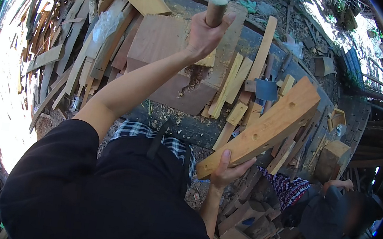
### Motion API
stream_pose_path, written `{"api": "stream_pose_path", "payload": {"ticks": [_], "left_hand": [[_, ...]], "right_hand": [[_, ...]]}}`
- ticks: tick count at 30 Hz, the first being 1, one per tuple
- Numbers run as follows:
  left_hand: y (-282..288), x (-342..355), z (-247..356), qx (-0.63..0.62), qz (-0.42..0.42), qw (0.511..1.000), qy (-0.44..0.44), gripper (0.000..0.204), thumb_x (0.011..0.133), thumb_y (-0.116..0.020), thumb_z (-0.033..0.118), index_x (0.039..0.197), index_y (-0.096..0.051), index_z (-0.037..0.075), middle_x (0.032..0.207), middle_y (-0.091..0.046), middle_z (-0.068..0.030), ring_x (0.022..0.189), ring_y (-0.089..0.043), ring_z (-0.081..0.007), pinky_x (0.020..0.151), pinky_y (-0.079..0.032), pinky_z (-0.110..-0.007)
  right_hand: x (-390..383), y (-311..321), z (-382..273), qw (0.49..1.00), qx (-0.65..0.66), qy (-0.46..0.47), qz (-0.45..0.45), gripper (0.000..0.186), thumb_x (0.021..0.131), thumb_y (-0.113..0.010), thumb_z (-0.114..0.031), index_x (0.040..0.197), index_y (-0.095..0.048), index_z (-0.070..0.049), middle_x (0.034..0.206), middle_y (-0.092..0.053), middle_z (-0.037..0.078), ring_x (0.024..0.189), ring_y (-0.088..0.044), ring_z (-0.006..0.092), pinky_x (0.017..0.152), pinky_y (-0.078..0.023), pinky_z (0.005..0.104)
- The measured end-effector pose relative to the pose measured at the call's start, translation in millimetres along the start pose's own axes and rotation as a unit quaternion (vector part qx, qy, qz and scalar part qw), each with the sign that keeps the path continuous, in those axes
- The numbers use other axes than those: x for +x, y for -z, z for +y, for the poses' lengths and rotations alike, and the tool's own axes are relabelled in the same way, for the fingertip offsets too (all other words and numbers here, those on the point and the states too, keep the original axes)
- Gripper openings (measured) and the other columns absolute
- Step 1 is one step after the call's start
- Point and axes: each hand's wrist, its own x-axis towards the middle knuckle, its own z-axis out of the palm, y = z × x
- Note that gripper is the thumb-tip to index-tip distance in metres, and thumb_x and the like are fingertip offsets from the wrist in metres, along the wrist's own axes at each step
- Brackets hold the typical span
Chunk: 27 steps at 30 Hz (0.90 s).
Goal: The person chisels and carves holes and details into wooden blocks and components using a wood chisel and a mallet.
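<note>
My left hand (201, 38) grips an upright round wooden piece (216, 10), raised over a broad plywood board (155, 47) with wood shavings and chips on it. My right hand (228, 171) holds the lower end of a long, slightly curved yellowish wooden piece (266, 128) with several round recesses or holes along its face, angled up toward the upper right. Near the far end of that piece lies a dark blue-grey flat blade or plate (266, 89) among narrow wooden strips (233, 82).
A dark workbench (160, 120) carries offcuts and shavings. Piles of scrap boards (54, 56) fill the left. A wooden block (331, 156) sits at the bench's right. Another person (322, 214) in a dark cap is at lower right, beside more wood pieces.
</note>
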Motion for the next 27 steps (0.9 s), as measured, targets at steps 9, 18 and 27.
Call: {"api": "stream_pose_path", "payload": {"ticks": [9,18,27], "left_hand": [[-25,-55,-14,0.084,-0.090,0.972,-0.198,0.016,0.074,-0.076,0.011,0.071,-0.061,0.008,0.065,-0.062,-0.0074,0.059,-0.063,-0.0244,0.054,-0.047,-0.030],[-22,-72,-16,0.153,-0.165,0.928,-0.296,0.023,0.075,-0.078,0.023,0.067,-0.059,0.013,0.059,-0.056,-0.0039,0.054,-0.059,-0.0235,0.047,-0.043,-0.035],[-27,-73,-18,0.130,-0.152,0.923,-0.328,0.033,0.076,-0.078,0.023,0.063,-0.051,0.009,0.056,-0.049,-0.0053,0.049,-0.053,-0.0240,0.044,-0.039,-0.035]], "right_hand": [[19,-13,-12,0.989,0.009,0.143,0.043,0.072,0.082,-0.061,-0.019,0.138,-0.025,0.010,0.115,-0.048,0.024,0.098,-0.054,0.0298,0.086,-0.047,0.0393],[15,-8,-7,0.980,-0.141,0.126,-0.066,0.073,0.082,-0.059,-0.019,0.139,-0.021,0.007,0.127,-0.041,0.027,0.109,-0.053,0.0311,0.085,-0.050,0.0385],[-5,-8,4,0.992,-0.080,0.093,0.008,0.071,0.086,-0.063,-0.020,0.136,-0.023,0.010,0.123,-0.045,0.023,0.111,-0.051,0.0288,0.094,-0.044,0.0397]]}}
